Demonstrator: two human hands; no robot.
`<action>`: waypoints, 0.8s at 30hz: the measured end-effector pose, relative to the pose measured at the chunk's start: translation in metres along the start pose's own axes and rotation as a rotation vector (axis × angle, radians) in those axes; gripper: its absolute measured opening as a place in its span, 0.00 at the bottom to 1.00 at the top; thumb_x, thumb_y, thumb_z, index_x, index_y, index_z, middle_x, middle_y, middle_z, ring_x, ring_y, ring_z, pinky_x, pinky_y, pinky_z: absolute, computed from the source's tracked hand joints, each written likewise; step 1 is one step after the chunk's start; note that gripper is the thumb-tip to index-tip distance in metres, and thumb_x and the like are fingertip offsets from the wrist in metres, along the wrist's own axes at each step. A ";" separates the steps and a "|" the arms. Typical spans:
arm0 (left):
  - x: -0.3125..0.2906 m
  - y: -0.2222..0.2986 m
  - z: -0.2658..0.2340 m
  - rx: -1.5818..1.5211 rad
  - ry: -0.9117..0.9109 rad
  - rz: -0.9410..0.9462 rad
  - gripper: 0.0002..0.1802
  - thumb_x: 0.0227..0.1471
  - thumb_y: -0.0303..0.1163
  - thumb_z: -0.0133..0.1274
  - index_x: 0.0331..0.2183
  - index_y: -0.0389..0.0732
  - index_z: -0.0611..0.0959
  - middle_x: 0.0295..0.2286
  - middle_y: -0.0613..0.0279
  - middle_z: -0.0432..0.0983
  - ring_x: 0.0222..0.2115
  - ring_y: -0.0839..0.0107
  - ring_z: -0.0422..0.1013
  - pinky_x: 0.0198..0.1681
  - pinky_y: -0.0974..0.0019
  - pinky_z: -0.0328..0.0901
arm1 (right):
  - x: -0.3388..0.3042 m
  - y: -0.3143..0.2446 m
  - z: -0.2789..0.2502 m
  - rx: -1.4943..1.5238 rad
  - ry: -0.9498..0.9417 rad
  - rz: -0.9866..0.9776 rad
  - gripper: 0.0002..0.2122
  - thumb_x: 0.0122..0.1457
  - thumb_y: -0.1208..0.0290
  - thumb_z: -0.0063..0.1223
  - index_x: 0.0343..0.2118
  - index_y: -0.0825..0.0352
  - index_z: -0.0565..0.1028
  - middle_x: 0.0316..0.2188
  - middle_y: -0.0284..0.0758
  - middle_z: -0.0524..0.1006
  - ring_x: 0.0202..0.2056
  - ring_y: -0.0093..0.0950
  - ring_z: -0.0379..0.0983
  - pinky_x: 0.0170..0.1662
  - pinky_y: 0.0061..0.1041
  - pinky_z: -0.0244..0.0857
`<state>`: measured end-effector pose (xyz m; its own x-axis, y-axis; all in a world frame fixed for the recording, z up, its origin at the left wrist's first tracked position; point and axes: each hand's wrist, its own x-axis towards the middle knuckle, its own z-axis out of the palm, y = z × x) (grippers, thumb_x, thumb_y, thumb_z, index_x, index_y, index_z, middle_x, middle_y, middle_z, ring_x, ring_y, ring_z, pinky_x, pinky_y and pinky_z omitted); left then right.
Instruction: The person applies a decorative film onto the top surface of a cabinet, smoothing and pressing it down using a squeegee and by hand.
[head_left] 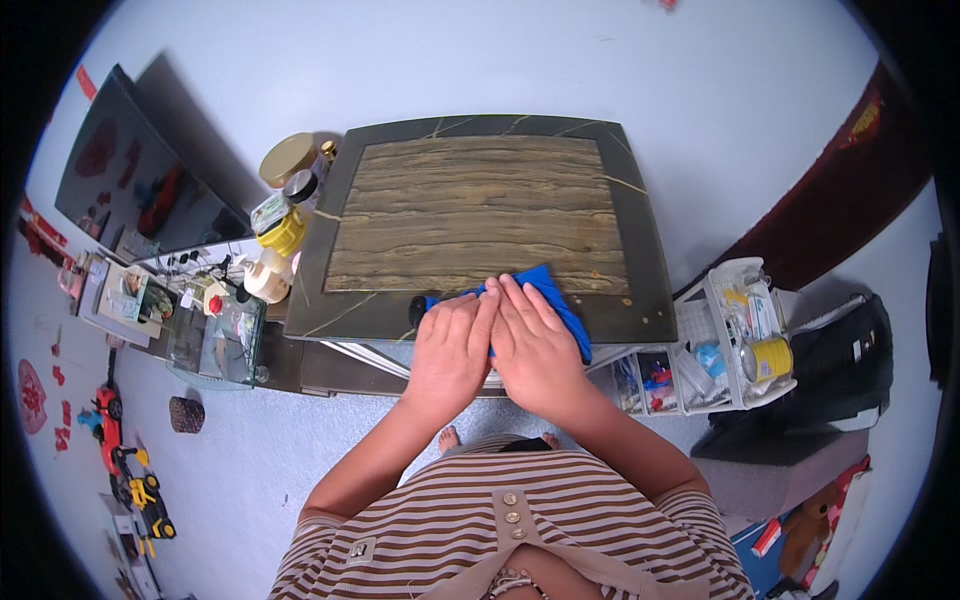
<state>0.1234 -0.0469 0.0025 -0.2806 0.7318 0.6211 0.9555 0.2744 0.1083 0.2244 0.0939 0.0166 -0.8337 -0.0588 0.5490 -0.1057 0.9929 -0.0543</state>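
A blue cloth lies on the near edge of a dark marbled cabinet top, which has a wood-grain-patterned panel set into it. My left hand and my right hand rest flat on the cloth side by side, thumbs meeting. Fingers on both hands stretch forward, away from me, and neither hand is curled round the cloth. Part of the cloth is hidden beneath them. Just left of my left hand, a small black rounded thing shows at the cabinet's front edge; its kind is unclear.
Jars, including a gold-lidded jar, crowd the cabinet's left side near a television and a glass tank. On the right stand a white storage rack and a black bag. Toy vehicles sit at lower left.
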 end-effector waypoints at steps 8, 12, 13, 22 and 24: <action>-0.046 -0.071 -0.046 0.106 0.075 -0.105 0.43 0.43 0.28 0.63 0.62 0.34 0.71 0.49 0.51 0.74 0.51 0.53 0.72 0.57 0.51 0.64 | 0.064 -0.062 0.049 -0.051 -0.044 -0.185 0.26 0.60 0.67 0.46 0.58 0.81 0.71 0.61 0.55 0.72 0.66 0.46 0.66 0.72 0.45 0.51; -0.071 -0.107 -0.068 0.114 0.080 -0.155 0.43 0.45 0.26 0.64 0.64 0.34 0.69 0.52 0.49 0.74 0.52 0.50 0.72 0.56 0.49 0.65 | 0.095 -0.095 0.073 -0.077 -0.057 -0.265 0.27 0.62 0.66 0.44 0.60 0.82 0.69 0.62 0.58 0.70 0.67 0.50 0.65 0.72 0.47 0.52; -0.076 -0.116 -0.073 0.126 0.081 -0.164 0.43 0.46 0.26 0.64 0.64 0.35 0.70 0.52 0.49 0.74 0.52 0.50 0.72 0.56 0.50 0.65 | 0.101 -0.103 0.078 -0.077 -0.055 -0.270 0.27 0.62 0.66 0.44 0.60 0.82 0.69 0.62 0.58 0.70 0.67 0.50 0.65 0.72 0.47 0.52; -0.097 -0.153 -0.096 0.106 0.076 -0.217 0.44 0.44 0.24 0.65 0.64 0.35 0.70 0.51 0.49 0.73 0.52 0.49 0.70 0.60 0.46 0.63 | 0.128 -0.143 0.105 -0.052 -0.019 -0.250 0.27 0.63 0.65 0.44 0.60 0.80 0.69 0.62 0.56 0.71 0.67 0.49 0.64 0.73 0.47 0.50; -0.097 -0.150 -0.093 0.136 0.087 -0.233 0.40 0.48 0.25 0.63 0.63 0.36 0.71 0.51 0.50 0.73 0.53 0.50 0.70 0.65 0.43 0.59 | 0.126 -0.142 0.104 -0.019 0.020 -0.243 0.26 0.63 0.65 0.44 0.59 0.79 0.70 0.61 0.54 0.73 0.67 0.48 0.64 0.72 0.47 0.50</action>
<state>0.0155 -0.2177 -0.0016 -0.4766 0.5848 0.6564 0.8436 0.5144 0.1542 0.0781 -0.0656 0.0065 -0.7742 -0.2947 0.5601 -0.2917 0.9515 0.0974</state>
